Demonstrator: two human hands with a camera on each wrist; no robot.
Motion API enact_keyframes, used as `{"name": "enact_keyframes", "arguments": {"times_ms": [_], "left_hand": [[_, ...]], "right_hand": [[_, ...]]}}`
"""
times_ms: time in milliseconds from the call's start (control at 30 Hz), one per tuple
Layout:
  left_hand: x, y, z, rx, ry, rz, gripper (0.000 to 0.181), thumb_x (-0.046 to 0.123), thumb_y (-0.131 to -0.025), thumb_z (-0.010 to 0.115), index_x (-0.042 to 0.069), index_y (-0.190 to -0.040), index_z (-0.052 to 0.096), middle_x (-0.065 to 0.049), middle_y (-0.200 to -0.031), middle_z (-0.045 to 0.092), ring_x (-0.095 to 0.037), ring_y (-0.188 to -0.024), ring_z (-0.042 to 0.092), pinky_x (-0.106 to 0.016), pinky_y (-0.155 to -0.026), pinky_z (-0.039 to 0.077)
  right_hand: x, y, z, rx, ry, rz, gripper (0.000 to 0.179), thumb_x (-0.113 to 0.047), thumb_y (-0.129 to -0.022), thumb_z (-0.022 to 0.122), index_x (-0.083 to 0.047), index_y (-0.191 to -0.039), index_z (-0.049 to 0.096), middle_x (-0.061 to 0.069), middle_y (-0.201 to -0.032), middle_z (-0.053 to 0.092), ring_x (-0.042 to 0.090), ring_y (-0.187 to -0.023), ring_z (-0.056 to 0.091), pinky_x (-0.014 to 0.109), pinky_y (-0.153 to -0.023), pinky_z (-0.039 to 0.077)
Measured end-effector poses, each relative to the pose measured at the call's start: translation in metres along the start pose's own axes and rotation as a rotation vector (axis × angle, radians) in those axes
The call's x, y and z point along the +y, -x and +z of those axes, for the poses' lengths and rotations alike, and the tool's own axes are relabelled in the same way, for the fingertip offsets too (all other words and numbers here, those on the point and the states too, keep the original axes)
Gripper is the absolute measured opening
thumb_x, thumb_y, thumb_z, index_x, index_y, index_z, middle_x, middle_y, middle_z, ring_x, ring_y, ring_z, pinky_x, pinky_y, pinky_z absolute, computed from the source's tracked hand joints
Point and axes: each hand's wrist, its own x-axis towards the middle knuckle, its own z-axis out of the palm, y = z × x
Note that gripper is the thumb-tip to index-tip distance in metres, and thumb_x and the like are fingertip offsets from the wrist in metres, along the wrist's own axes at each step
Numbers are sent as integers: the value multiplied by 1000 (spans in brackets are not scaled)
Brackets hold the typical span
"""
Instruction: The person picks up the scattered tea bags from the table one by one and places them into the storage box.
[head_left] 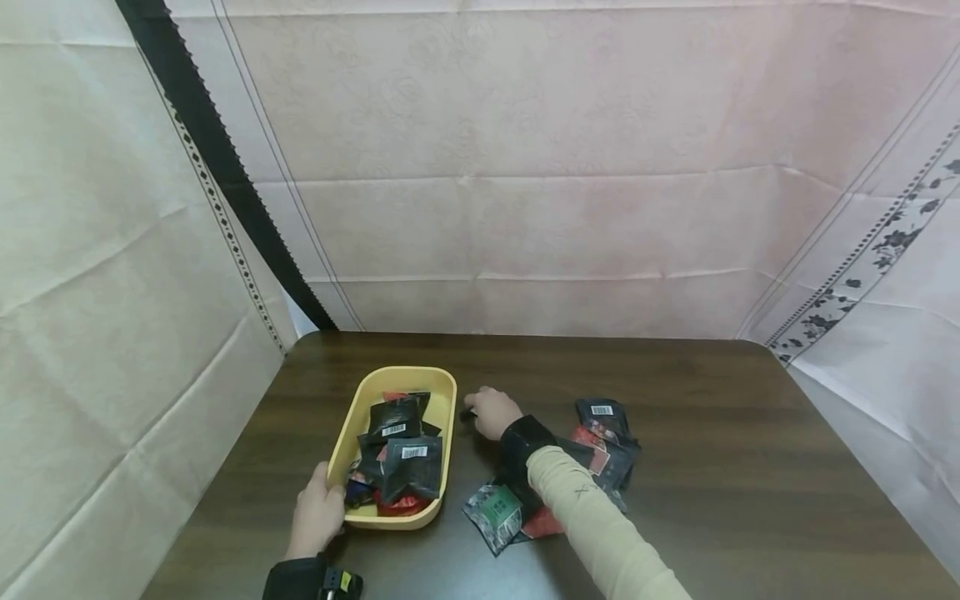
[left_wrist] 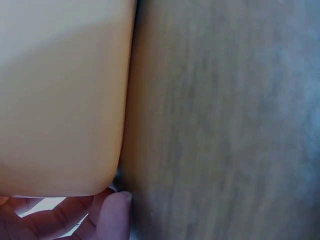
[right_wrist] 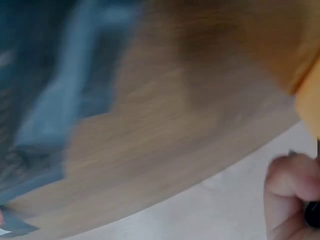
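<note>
A yellow plastic bin (head_left: 362, 408) stands on the table with several small dark packets (head_left: 414, 467) lying in it. At its near left corner my left hand (head_left: 318, 512) grips the rim. The left wrist view shows that hand's curled fingers (left_wrist: 114, 215) against the bin's corner (left_wrist: 75, 125). Just beyond the bin's right side, my right hand (head_left: 495, 413) holds a small black thing (head_left: 467, 413). In the right wrist view a round black end (right_wrist: 313, 215) of it shows inside the curled fingers; its kind cannot be made out.
Several more packets lie right of the bin, partly under my right forearm: a grey-green one (head_left: 495, 515), a red-and-dark one (head_left: 588, 442) and a black one (head_left: 603, 417). The brown table (head_left: 712, 467) ends at a pale cloth (head_left: 525, 208) at the back.
</note>
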Motion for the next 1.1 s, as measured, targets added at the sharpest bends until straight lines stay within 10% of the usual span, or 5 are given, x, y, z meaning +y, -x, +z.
{"name": "enact_keyframes", "arguments": {"times_ms": [200, 533, 700, 900, 1100], "left_hand": [[-2, 0, -2, 1, -5, -17, 29, 4, -88, 34, -2, -116, 38, -29, -94, 54, -26, -63, 55, -34, -44, 47], [-1, 0, -1, -8, 9, -25, 31, 6, -88, 32, -1, -118, 38, -31, -99, 53, -26, -64, 56, -34, -45, 48], [0, 2, 1, -2, 13, -24, 31, 6, -89, 33, 0, -119, 38, -29, -99, 53, -27, -65, 55, -34, -46, 48], [1, 2, 2, 8, 10, -25, 31, 6, -89, 33, 1, -120, 39, -29, -99, 54, -26, -63, 55, -34, -45, 47], [1, 2, -2, -9, 9, -19, 32, 6, -90, 33, -2, -120, 37, -31, -102, 52, -27, -65, 56, -34, -45, 48]], "right_hand": [[-35, -7, -15, 156, 5, -72, 23, -1, -74, 66, -13, -94, 64, 3, -83, 52, 18, -69, 56, 28, -56, 48], [-90, -13, -29, 14, 58, -162, 34, -10, -70, 72, -23, -99, 59, -3, -89, 45, 10, -74, 45, 21, -54, 39], [-97, -13, -28, -9, 70, -206, 44, -13, -70, 74, -26, -110, 60, 0, -101, 50, 14, -86, 50, 21, -62, 42], [-92, -11, -25, -112, -82, -247, 92, -56, -67, 73, -30, -144, 29, 11, -146, 27, 32, -132, 27, 45, -95, 40], [-83, -2, -26, -82, -118, -243, 92, -62, -70, 66, -29, -145, 26, 10, -148, 24, 28, -134, 24, 50, -96, 38]]}}
